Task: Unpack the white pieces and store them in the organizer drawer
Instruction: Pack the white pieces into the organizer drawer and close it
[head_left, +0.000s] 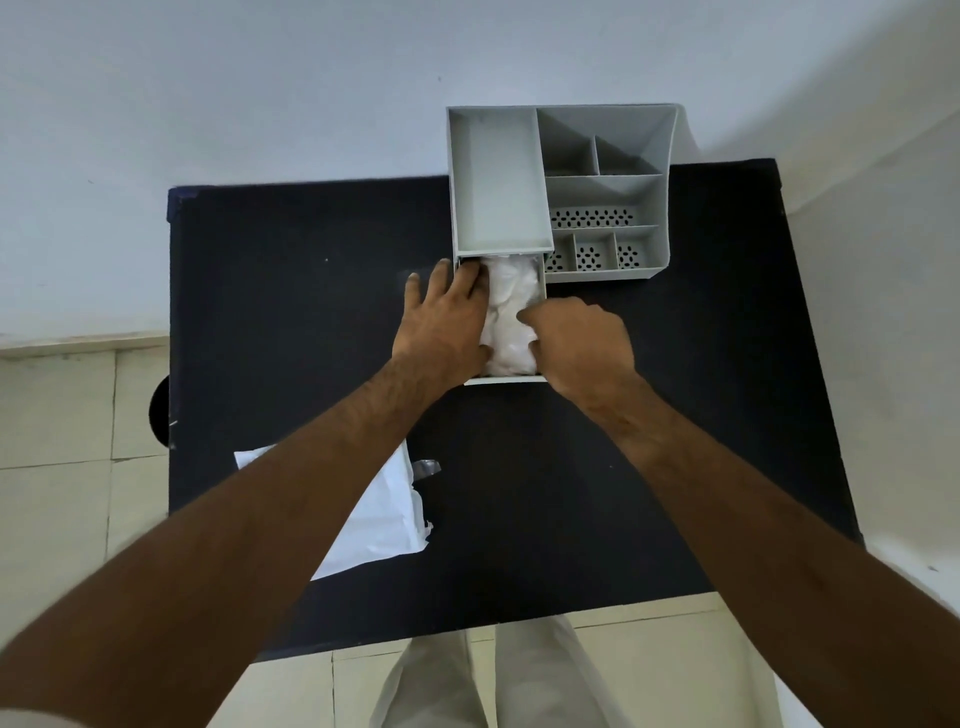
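I see the soft white pieces (511, 322) lying in the pulled-out grey plastic organizer drawer (506, 380); my left hand (447, 317) presses flat, right hand (582, 338) curled, pinching them. I'd tuck edges below the rim before sliding it shut.

We can read no text, label, brand, number or sign anywhere in this view. The grey organizer (608, 197) at the far side of the table (311, 312) bears only punched holes, and the white packaging (384, 519) at the near left shows a plain, unprinted face.
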